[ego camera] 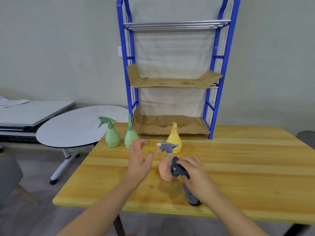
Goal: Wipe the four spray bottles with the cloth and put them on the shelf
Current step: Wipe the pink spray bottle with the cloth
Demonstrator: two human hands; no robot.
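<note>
Head view, looking fwd and down over wooden bench (pixel 238 167).

Left hand (pixel 139 165) raised just left of pink spray bottle (pixel 164 171), palm toward it, fingers spread and relaxed, holding nothing; grip loose, not touching bottle as far as visible.

Right hand (pixel 193 171) curled round dark grey cloth (pixel 179 169), bunched part pressed against right side of pink bottle's body; rest of cloth hanging down below wrist to bench near front edge. Grip closed on cloth.

Pink bottle upright on bench, centre, grey-blue trigger head w/ nozzle pointing left. Slightly blurred.

Yellow spray bottle (pixel 174 141) upright just behind pink one, in front of shelf's bottom tier. Two green ones at back left of bench: left green spray bottle (pixel 111 135) w/ trigger facing left, near bench's left corner; right green spray bottle (pixel 130 135) just beside it, partly behind left hand's fingertips. All four bottles on bench, none on shelf.

Blue shelf (pixel 215 74) standing at back of bench against wall, three tiers: top of bare metal bars, mid and bottom lined w/ brown cardboard (pixel 170 125).

Left of bench: grey oval side table (pixel 71 126) on wheeled leg, stacked grey boards (pixel 34 113) behind it. White wall switch (pixel 120 51) left of shelf frame.
</note>
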